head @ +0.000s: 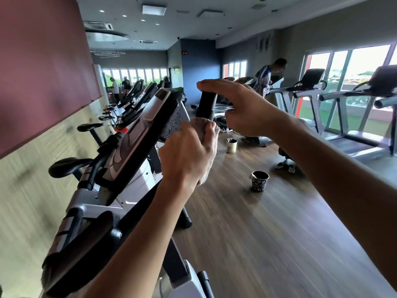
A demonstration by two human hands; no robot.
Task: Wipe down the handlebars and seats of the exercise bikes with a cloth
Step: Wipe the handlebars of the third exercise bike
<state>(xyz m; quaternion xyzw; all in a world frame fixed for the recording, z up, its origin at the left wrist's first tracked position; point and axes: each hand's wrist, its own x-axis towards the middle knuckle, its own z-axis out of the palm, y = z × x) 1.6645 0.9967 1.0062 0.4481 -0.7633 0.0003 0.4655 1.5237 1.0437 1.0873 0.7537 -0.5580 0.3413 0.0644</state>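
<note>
Gym floor behind, left hand (189, 155) grips cloth (207, 125) around handlebar (206, 106), right hand (240, 108) steadying its top.

Daylight pours in from the windows (352, 82) on my right, blown out to near white, while the ceiling lights (153, 9) add little and the room stays dim. The left wall (43, 61) smears into streaks — motion blur — and straight lines bow at the edges.

My pale pinkish-beige terry cloth (209, 134) wraps a matte black foam handlebar grip (205, 106); below, dark brown wood-grain plank floor (268, 233), and a black-and-white patterned cup (259, 181).
</note>
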